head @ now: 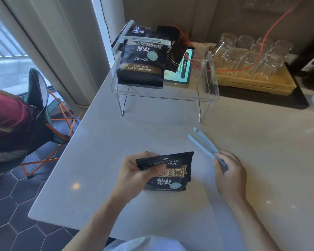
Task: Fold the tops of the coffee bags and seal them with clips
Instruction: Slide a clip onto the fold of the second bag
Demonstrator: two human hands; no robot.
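Coffee bag (168, 172) sits nearest me, upright on the white counter (101, 160), my left hand (134, 171) pinching its upper left corner, thumb across the front. It looks like soft, crinkly foil that I judge will crease easily but spring back, so I would hold the folded top flat along its whole width. My right hand (228, 169) grips one end of a pale blue clip (204, 142), which stands open and seems light and stiff; I would slide it over the fold. Farther off, a sealed bag (141, 64) with a white clip (147, 39) rests on a clear acrylic shelf (163, 93), glasses (252, 53) beyond.
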